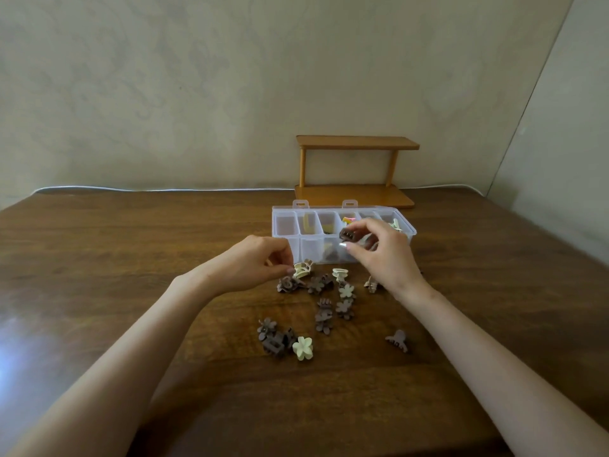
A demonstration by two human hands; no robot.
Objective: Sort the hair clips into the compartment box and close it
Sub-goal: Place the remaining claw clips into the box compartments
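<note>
A clear plastic compartment box [286, 225] stands open on the wooden table, with a few clips in its cells. My right hand [385, 255] pinches a brown claw clip [350, 235] just above the box's front cells. My left hand [257, 265] is at the box's left front corner, its fingertips pinching a cream clip [302, 270] at the top of the loose pile. Several brown and cream flower clips [346, 291] lie scattered in front of the box. A cream flower clip [302, 347] and a lone brown clip [398, 340] lie nearest me.
A small two-tier wooden shelf [356, 169] stands behind the box against the wall. A white cable [131, 189] runs along the table's back edge. Bare wooden table [131, 258] stretches to the left.
</note>
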